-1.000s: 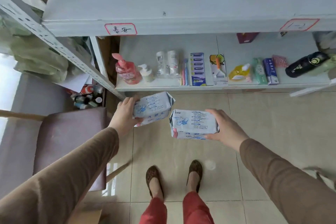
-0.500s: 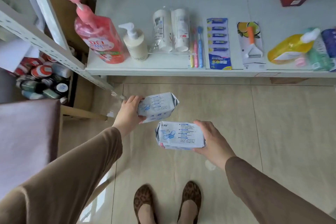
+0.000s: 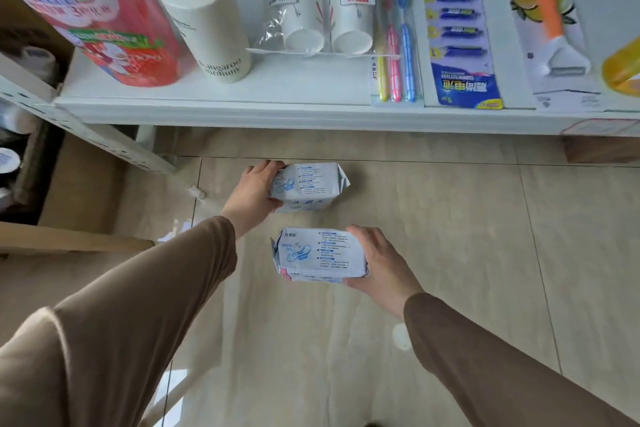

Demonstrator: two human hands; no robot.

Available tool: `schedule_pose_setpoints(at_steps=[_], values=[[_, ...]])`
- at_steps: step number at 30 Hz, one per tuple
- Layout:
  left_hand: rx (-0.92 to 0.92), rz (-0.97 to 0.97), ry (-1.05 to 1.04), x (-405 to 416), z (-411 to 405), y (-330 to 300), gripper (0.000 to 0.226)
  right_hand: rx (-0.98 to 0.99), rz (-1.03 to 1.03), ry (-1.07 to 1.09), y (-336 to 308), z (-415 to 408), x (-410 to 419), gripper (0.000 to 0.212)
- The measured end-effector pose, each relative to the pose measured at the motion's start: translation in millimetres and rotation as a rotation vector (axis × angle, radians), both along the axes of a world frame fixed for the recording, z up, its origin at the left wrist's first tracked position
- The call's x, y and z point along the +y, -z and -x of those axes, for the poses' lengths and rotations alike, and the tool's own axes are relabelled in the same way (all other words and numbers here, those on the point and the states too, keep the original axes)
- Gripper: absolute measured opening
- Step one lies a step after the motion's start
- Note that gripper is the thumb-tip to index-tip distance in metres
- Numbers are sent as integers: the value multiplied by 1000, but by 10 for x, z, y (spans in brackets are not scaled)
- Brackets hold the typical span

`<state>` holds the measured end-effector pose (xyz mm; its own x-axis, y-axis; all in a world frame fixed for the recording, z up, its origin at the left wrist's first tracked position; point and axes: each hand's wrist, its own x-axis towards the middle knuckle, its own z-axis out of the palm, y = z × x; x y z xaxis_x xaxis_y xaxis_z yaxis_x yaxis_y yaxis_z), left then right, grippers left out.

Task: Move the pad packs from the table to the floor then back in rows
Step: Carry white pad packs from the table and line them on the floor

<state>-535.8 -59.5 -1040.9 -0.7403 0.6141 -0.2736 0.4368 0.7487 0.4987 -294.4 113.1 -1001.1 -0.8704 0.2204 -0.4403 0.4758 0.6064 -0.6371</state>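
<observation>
Low over a tiled floor [image 3: 450,253], at the centre of the frame, a person holds 2 pad packs, 1 in each hand. Left hand [image 3: 254,192] grips the farther pack [image 3: 308,185] by its left end, fingers over the top and thumb beneath. Right hand [image 3: 379,262] clasps the nearer pack [image 3: 318,255] by its right end, likewise curled round it. Held flat and one behind the other, the packs look lined up to be set down as the start of a row, a judgement from their level, parallel attitude. Whether either pack already touches the floor cannot be told; the farther one appears very close to it. Across the top of the frame runs a white shelf [image 3: 242,107] carrying a pink bottle [image 3: 93,10], a cream pump bottle [image 3: 207,17], toothbrushes [image 3: 396,55] and a battery card [image 3: 462,38], the bottles cut off by the edge. No bench is in view, and the printing on the packs is too small to read.
</observation>
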Motion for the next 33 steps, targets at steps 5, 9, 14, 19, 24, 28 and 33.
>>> schedule_pose_setpoints(at_steps=[5, 9, 14, 19, 24, 28, 33], values=[[-17, 31, 34, 92, 135, 189, 79, 19, -7, -14, 306, 168, -24, 73], [-50, 42, 46, 34, 150, 193, 88, 13, -49, -25, 438, 326, -101, 71], [-17, 83, 8, -325, 51, 79, 97, 11, -99, 16, 499, 468, -209, 67], [-38, 41, -60, -701, -203, 70, 90, 23, -118, 99, 505, 643, -225, 65], [-61, 80, -85, -933, -490, 84, 86, 54, -164, 187, 476, 720, -286, 71], [-63, 116, -70, -989, -726, -113, 75, -7, -220, 183, 203, 570, -295, 76], [-68, 205, -24, -931, -1090, -922, 62, -67, -299, 73, -629, 123, -320, 64]])
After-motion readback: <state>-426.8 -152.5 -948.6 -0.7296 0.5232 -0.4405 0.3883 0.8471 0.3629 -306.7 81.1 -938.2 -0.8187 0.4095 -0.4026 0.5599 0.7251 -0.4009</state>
